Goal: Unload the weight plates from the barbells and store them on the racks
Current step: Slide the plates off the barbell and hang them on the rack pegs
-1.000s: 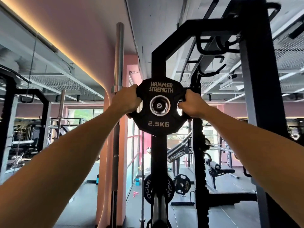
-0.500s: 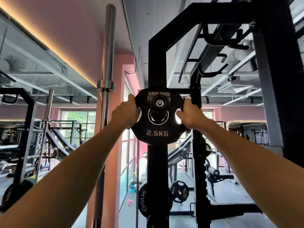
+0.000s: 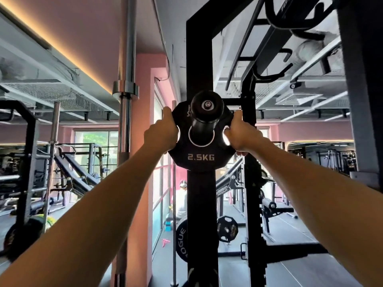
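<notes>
The 2.5KG plate (image 3: 200, 156) has slid over the storage peg (image 3: 206, 113) on the black rack upright (image 3: 199, 59): a second ago the peg's end only showed inside the bore, and now it sticks out well past the plate's face toward the camera, so I judge the plate nearly seated and close to ready for release. The left hand (image 3: 161, 134) is closed on the rim at 9 o'clock, the right hand (image 3: 238, 133) at 3 o'clock with fingers through a grip hole. The peg hides the brand lettering at 12 o'clock; whether the plate touches the upright behind cannot be told.
</notes>
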A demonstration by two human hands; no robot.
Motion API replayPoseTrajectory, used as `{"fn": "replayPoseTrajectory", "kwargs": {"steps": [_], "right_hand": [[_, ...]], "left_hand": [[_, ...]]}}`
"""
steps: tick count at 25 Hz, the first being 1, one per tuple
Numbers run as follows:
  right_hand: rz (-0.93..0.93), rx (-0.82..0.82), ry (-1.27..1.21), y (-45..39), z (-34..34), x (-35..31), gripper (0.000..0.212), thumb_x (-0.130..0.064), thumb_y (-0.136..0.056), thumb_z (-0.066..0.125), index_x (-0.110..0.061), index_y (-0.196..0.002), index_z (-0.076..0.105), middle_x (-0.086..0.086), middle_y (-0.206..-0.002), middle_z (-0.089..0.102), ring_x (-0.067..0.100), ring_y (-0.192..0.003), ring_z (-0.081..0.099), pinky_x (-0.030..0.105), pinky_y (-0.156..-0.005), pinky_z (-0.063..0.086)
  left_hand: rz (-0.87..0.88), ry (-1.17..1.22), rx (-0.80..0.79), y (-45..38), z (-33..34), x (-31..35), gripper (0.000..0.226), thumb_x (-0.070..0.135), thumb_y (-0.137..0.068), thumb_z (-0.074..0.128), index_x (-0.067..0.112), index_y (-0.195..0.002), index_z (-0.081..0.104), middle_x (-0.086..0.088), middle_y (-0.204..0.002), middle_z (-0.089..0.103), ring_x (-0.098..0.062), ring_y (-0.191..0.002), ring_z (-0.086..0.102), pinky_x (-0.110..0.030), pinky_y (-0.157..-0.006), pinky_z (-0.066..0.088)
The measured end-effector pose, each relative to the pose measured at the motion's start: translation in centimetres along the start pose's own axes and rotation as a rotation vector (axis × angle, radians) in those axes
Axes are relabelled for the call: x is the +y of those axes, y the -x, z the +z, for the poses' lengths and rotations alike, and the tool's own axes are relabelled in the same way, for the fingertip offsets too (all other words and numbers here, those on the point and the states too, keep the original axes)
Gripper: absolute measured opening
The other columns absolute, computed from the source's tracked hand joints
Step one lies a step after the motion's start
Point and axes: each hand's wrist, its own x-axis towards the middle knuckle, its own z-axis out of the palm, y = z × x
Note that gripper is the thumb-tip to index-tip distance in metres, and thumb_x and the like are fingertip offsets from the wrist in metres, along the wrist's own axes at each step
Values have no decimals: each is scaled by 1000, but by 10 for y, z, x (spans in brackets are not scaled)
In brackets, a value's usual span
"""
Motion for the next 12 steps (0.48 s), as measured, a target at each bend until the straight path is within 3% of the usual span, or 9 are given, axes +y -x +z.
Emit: {"fn": "replayPoseTrajectory", "kwargs": {"steps": [3,6,9,12], "right_hand": [[56,-79,16,16,1,-1,47,-24,-97,42,-8,-131,14,11,-72,56,39,-79,64,49,-81,52],[46,-114,19,44,-3,7,44,-36,-100,36,-4,-128,26,21,-98,63,41,-95,62,50,-87,49],[-4,-176,54,83,-14,19,53,-43,-93,52,-7,-128,34,17,-123,58,36,-110,58,50,-94,47],[-60,-216,37,128,-27,30,64,-46,-84,65,-14,-132,38,11,-131,52,32,-112,57,47,-96,46]], "left_hand": [[-107,-38,-156,15,-12,8,36,21,-97,41,13,-126,22,-13,-85,63,-36,-76,63,-46,-75,52],[-132,43,-272,41,-24,2,45,32,-99,42,12,-134,21,-16,-92,64,-34,-76,66,-47,-77,56],[-103,77,-349,82,-47,1,57,41,-91,57,12,-134,33,-18,-110,64,-34,-92,64,-43,-82,53],[-56,38,-392,131,-71,17,62,45,-82,69,21,-133,42,-13,-122,60,-31,-112,56,-38,-93,42]]}}
